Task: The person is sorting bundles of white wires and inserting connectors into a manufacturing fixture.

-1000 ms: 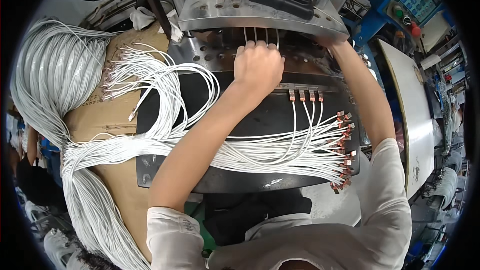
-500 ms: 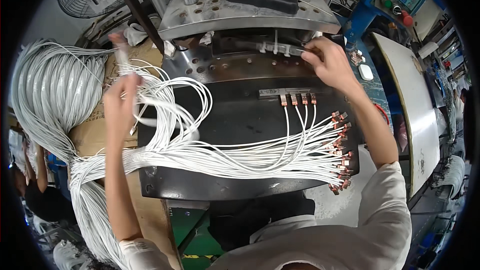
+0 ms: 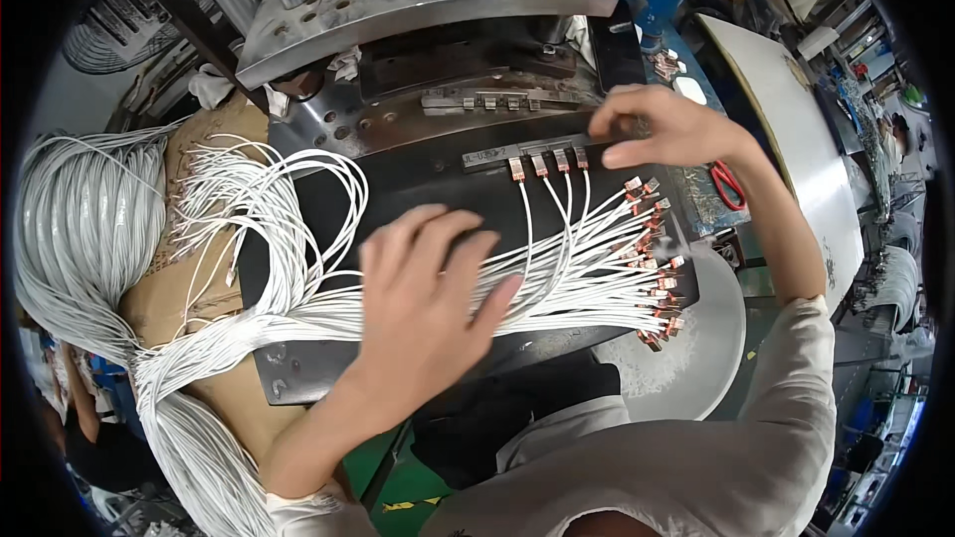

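My left hand (image 3: pixel 428 283) is open, its fingers spread over a bundle of white cables (image 3: pixel 318 313); whether it touches them I cannot tell. Several cable ends with metal plugs (image 3: pixel 539 165) sit along a narrow metal bar (image 3: pixel 484 156) on the black work surface (image 3: pixel 418 179). Close to that bar's right end is my right hand (image 3: pixel 668 127), open, thumb and fingers apart with nothing between them. More plugs with orange-red parts (image 3: pixel 659 283) lie fanned out at the bundle's right end. A second metal bar with small blocks (image 3: pixel 487 102) rests on the press bed.
The press's thick steel plate (image 3: pixel 428 25) overhangs the far side. Large coils of grey-white cable (image 3: pixel 90 229) lie at left on cardboard (image 3: pixel 164 293). Red-handled scissors or pliers (image 3: pixel 729 185) lie at right, and a round pale stool seat (image 3: pixel 706 338) is below the table edge.
My left hand has come from the looped cables at left to above the bundle's middle. My right hand has let go of the second bar, now on the press bed, and moved nearer.
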{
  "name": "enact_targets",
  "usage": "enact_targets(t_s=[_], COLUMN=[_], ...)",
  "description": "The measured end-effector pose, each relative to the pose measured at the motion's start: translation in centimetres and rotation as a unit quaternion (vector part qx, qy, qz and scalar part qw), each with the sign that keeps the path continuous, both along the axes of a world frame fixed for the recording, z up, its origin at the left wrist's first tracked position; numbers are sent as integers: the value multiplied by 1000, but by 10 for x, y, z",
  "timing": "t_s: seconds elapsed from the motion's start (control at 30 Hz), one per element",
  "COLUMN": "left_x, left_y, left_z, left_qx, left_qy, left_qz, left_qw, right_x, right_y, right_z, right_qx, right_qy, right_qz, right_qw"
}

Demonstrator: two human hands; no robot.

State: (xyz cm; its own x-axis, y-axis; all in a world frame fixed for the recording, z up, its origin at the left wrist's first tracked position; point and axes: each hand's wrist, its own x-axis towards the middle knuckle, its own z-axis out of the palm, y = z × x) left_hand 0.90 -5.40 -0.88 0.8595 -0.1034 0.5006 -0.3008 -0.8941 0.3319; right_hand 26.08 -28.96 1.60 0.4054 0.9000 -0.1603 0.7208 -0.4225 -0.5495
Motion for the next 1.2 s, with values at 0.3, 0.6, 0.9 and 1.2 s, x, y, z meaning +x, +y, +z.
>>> enact_targets(t_s=[0.3,0.6,0.9,1.2], left_x=[63,166,178,124], left_y=[-66,33,57,56], left_z=[-9,-13,-13,1], left_qx=[48,45,49,191], left_qy=[127,-81,109,5], left_qz=[18,59,113,137], left_qw=[991,994,986,972], right_x=[-17,84,134,24], right_y=[40,140,140,122], right_z=[-24,-23,-69,-19], right_qx=[28,228,357,216], right_qy=[143,-156,-370,-165], right_qz=[-68,-165,-2,-30], right_qw=[987,947,858,962])
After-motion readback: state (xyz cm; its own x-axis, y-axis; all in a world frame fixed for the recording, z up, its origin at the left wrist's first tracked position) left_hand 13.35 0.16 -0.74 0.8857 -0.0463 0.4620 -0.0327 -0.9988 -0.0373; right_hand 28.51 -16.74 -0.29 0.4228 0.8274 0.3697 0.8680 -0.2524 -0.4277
